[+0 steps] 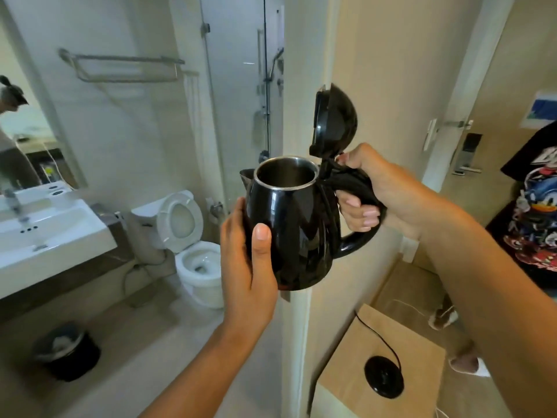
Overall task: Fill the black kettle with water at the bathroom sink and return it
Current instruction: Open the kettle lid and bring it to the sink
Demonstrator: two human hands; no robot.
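I hold a glossy black kettle upright at chest height in front of the bathroom doorway. Its lid stands flipped open, showing a bare steel inside. My right hand grips the handle, thumb by the lid hinge. My left hand cups the kettle's body from the left side. The white bathroom sink with its chrome tap lies at the far left. The kettle's round black base, with its cord, sits on a wooden stand at lower right.
The wall edge of the doorway stands straight ahead behind the kettle. A toilet with raised lid, a glass shower door and a black bin are inside the bathroom. Another person in a printed black shirt stands at right by the entry door.
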